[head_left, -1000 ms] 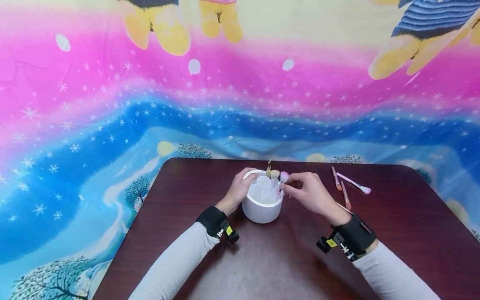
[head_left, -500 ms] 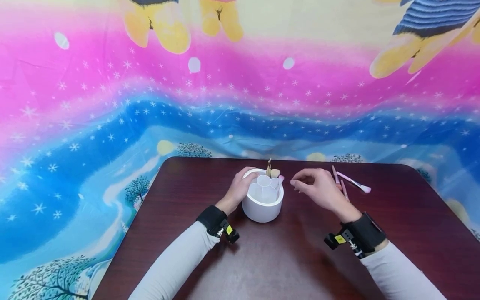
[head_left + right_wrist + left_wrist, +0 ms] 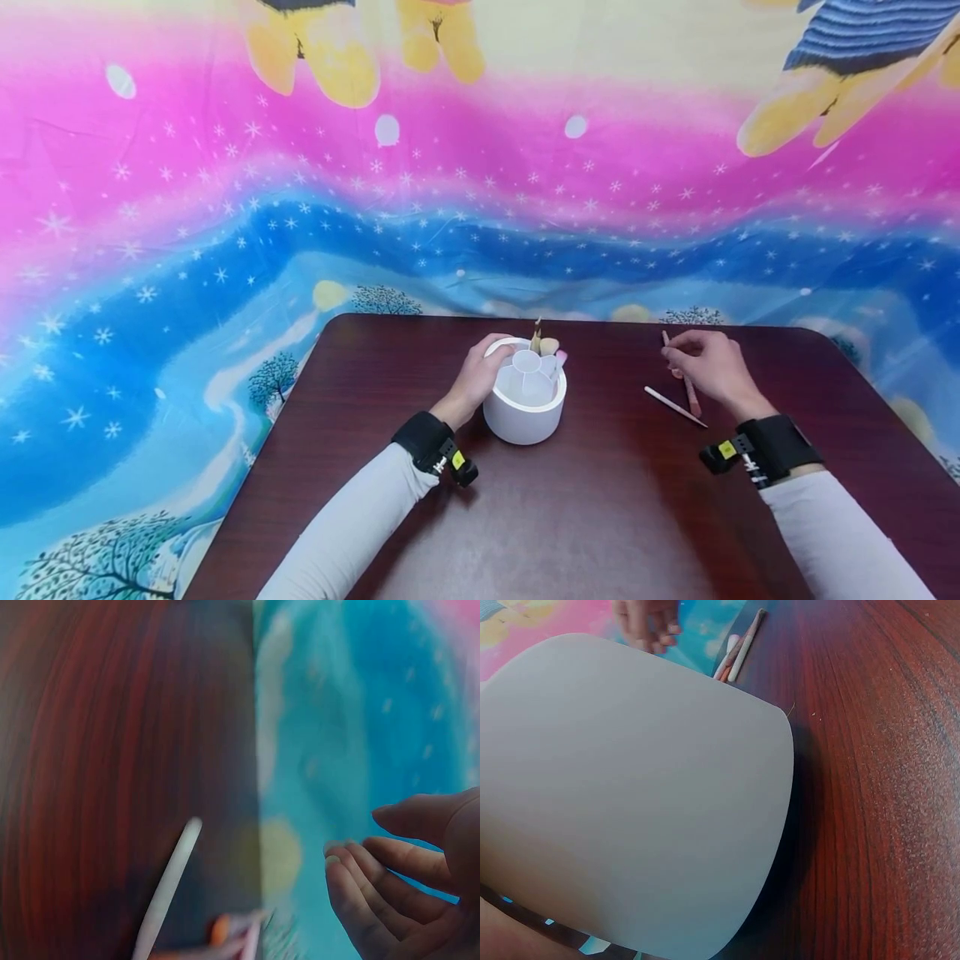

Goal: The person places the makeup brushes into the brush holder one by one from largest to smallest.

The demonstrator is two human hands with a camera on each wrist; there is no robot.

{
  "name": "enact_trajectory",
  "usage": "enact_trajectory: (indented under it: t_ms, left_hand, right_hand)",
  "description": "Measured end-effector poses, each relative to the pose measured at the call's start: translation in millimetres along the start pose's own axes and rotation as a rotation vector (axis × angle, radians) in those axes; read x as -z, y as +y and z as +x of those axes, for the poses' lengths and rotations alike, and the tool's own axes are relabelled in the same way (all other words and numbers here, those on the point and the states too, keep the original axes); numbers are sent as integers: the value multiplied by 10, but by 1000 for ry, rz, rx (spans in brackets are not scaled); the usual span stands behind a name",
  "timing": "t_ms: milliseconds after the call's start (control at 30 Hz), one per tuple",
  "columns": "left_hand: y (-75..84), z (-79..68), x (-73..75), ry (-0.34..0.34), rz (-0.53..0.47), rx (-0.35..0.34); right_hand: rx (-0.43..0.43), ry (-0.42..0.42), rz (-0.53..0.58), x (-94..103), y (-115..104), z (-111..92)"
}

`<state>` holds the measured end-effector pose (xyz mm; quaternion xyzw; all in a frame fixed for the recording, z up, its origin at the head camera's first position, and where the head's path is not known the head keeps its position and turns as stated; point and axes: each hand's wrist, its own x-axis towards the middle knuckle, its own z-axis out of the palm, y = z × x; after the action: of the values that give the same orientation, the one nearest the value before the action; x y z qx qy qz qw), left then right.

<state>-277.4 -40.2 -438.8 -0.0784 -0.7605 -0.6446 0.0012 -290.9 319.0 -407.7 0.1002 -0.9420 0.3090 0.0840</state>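
My left hand (image 3: pixel 474 375) grips the left rim of a round white divided organizer (image 3: pixel 523 427), thumb over the edge. A gold-tipped brush (image 3: pixel 537 337), a makeup brush with a round beige head (image 3: pixel 550 346) and a pink-tipped makeup brush (image 3: pixel 562 357) stand in its back and right compartments. My right hand (image 3: pixel 708 362) hovers over loose brushes at the right, covering part of them. In the right wrist view, thumb and fingers (image 3: pixel 375 892) are apart with nothing between them. The organizer's wall (image 3: pixel 645 772) fills much of the left wrist view.
A slim white stick (image 3: pixel 675 407) lies on the dark wooden table (image 3: pixel 570 517), left of the right wrist. Beside it lies a brush with a pinkish handle (image 3: pixel 693 398). A printed cloth (image 3: pixel 480 183) hangs behind the table's far edge.
My right hand has let go of the pink-tipped makeup brush in the organizer and moved right, over the loose brushes. The slim stick is now uncovered. My left hand stays in place.
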Motion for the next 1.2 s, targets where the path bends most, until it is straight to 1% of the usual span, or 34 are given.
enact_trajectory:
  t_ms: [167, 267, 367, 467, 533, 567, 700, 767, 933, 1200]
  left_hand:
    - [-12, 7, 10, -8, -10, 6]
    - [-15, 11, 8, -7, -12, 0]
    - [-11, 12, 8, -9, -10, -4]
    - [-3, 9, 7, -16, -8, -7]
    - [105, -50, 12, -17, 0, -8]
    - [107, -52, 10, -19, 1, -7]
    - [102, -53, 8, -14, 3, 2]
    - [-2, 4, 3, -12, -3, 5]
    - [-5, 1, -2, -6, -8, 3]
    - [5, -1, -3, -2, 1, -5]
  right_hand:
    - [-65, 28, -39, 19, 373, -5]
    - [-109, 26, -20, -3, 541, -17]
    - [-156, 1, -9, -32, 663, -20]
    - [-210, -50, -13, -56, 753, -16]
    - [-233, -77, -32, -71, 813, -8]
    - [-240, -83, -44, -80, 844, -4]
    - [-246, -70, -97, -113, 939, 10]
    - [-250, -63, -110, -126, 960, 12]
    - [-246, -76, -116, -126, 990, -3]
    - [-214, -75, -132, -58, 1013, -83]
